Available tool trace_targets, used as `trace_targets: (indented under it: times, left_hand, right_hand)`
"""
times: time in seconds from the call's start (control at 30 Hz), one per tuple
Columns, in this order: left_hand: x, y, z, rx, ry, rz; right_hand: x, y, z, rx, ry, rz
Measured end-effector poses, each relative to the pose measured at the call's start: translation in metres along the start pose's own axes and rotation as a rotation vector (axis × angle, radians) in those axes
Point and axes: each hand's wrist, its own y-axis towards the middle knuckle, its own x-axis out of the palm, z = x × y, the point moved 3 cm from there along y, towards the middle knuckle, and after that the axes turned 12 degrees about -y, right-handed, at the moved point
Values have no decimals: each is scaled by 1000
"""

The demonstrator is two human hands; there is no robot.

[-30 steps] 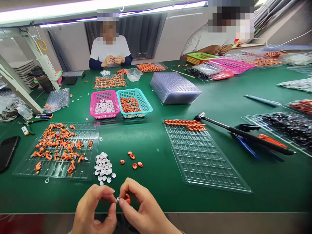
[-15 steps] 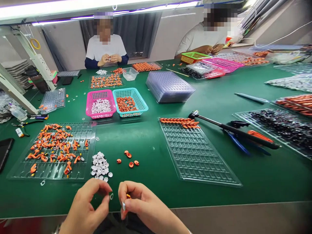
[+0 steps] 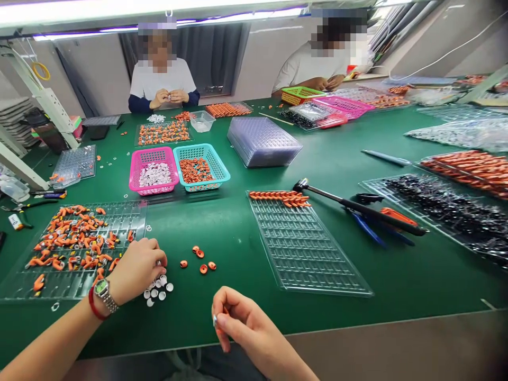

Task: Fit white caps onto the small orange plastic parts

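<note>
My left hand (image 3: 137,270) reaches out over the small heap of white caps (image 3: 159,290) on the green table (image 3: 238,233), fingers curled down onto the heap; whether it grips a cap is hidden. It wears a watch and a red band. My right hand (image 3: 242,325) hovers near the table's front edge, thumb and fingers pinched on a small orange part that barely shows. Several loose orange parts (image 3: 198,259) lie between the two hands. A clear tray (image 3: 75,248) strewn with orange pieces lies left of my left hand.
A clear tray (image 3: 305,248) with a row of orange parts lies to the right, with a hammer (image 3: 357,207) and pliers beyond. Pink basket (image 3: 153,172) and teal basket (image 3: 200,168) stand further back. Two other people work at the far side.
My hands, close together near the table edge before, have parted. The left hand has moved forward and left onto the white caps. The right hand stayed low. The view shifted right.
</note>
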Motion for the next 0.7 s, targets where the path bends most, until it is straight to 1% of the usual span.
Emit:
trace_targets:
  times: [0.13,0.23,0.3,0.37,0.43,0.57,0.7]
  left_hand:
    - [4,-10,2,3,-33,32]
    - [6,-15,4,13,-87,80]
    - [6,-18,5,19,-117,113]
    - [8,-19,5,33,-141,143]
    - [10,-20,5,62,-163,161]
    - [17,-17,6,137,-197,151]
    - [20,-17,4,188,-206,168]
  right_hand:
    - [6,0,-6,-49,52,10]
    - [14,0,-7,-27,42,4]
    - [18,1,-7,12,-43,-8]
    - [19,2,-7,17,-162,3]
    - [19,2,-9,-20,-279,27]
    - [21,3,-14,-108,-463,64]
    - [22,4,-15,-135,-546,101]
